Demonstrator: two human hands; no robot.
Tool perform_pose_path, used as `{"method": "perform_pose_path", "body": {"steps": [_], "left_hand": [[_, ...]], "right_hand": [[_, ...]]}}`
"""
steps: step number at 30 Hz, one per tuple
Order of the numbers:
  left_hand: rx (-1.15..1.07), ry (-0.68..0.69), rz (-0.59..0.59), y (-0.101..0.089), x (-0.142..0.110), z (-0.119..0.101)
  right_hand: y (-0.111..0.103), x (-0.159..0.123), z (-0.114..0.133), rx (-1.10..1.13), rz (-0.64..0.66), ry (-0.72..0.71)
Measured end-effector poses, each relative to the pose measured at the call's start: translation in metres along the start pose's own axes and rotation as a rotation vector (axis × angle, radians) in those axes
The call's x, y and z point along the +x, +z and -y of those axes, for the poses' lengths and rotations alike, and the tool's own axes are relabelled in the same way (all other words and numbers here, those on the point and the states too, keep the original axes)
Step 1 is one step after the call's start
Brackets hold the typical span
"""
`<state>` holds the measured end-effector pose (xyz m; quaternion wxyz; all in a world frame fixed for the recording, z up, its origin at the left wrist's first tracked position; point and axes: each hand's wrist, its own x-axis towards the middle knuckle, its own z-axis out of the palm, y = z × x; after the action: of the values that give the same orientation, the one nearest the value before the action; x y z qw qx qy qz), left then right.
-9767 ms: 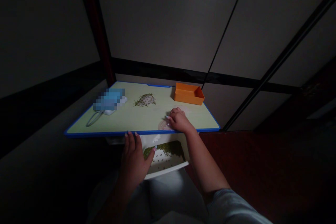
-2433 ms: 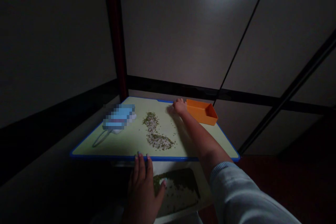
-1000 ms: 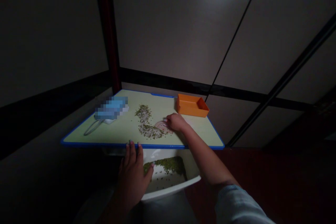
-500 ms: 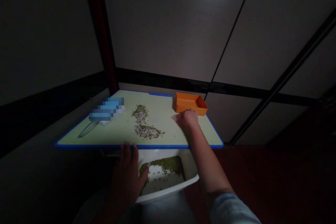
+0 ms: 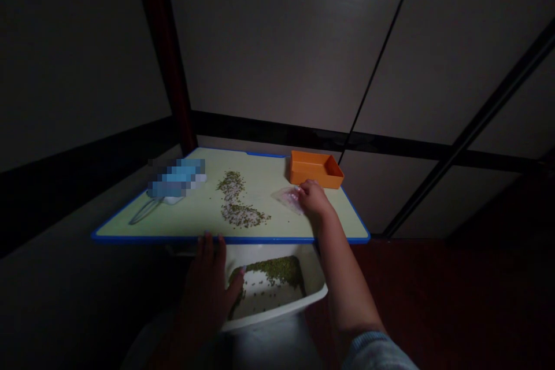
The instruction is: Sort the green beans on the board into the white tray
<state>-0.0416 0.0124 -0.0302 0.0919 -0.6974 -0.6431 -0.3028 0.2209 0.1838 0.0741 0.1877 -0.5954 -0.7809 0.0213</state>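
Observation:
My right hand (image 5: 315, 201) is closed with its fingers pinching a small see-through plastic bag (image 5: 286, 197), which lies low over the pale board (image 5: 264, 169) in front of the orange box (image 5: 315, 176). My left hand (image 5: 208, 286) has its fingers stretched out, their tips at the board's blue front edge and the thumb over the white bin (image 5: 277, 317). Green grains (image 5: 282, 267) lie in that bin under the board's edge. Between the hands, on the board, spreads a patch of green and whitish grains mixed together (image 5: 243, 215).
At the board's left lies a blurred-out blue and white item (image 5: 177, 179) with a looped wire or strap (image 5: 145, 212) beside it. Dark cabinet panels (image 5: 277, 58) rise behind the board. The reddish floor (image 5: 416, 295) shows at right.
My right hand has turned and shifted slightly, and more of the plastic bag shows to its left. My left hand has stayed at the board's edge.

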Motion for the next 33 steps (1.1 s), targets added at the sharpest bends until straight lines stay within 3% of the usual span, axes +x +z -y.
{"method": "perform_pose_path", "body": {"steps": [4,7,12,15,20,24,28,33], "left_hand": [[-0.008,-0.004,0.010,0.000,-0.001,0.001],[-0.006,-0.009,0.014,0.000,-0.002,0.003],[0.008,0.002,0.032,0.001,-0.005,0.006],[0.018,0.010,0.064,0.000,-0.006,0.006],[-0.002,-0.015,0.057,-0.002,-0.006,0.003],[-0.012,-0.008,0.053,-0.005,-0.006,0.001],[0.011,0.001,0.043,-0.007,-0.007,-0.001],[0.015,-0.003,0.037,-0.006,-0.006,-0.002]], "right_hand": [[0.004,-0.015,0.000,0.104,-0.042,-0.096],[0.008,-0.026,-0.002,0.224,-0.143,-0.123],[0.013,-0.035,-0.004,0.454,-0.252,0.019],[0.011,-0.037,-0.002,0.438,-0.260,0.078],[0.002,-0.042,0.003,0.102,-0.147,0.123],[-0.003,-0.048,0.004,-0.119,-0.067,0.051],[-0.003,-0.057,0.006,-0.115,-0.018,-0.048],[0.001,-0.062,0.009,0.056,-0.001,-0.199]]}}
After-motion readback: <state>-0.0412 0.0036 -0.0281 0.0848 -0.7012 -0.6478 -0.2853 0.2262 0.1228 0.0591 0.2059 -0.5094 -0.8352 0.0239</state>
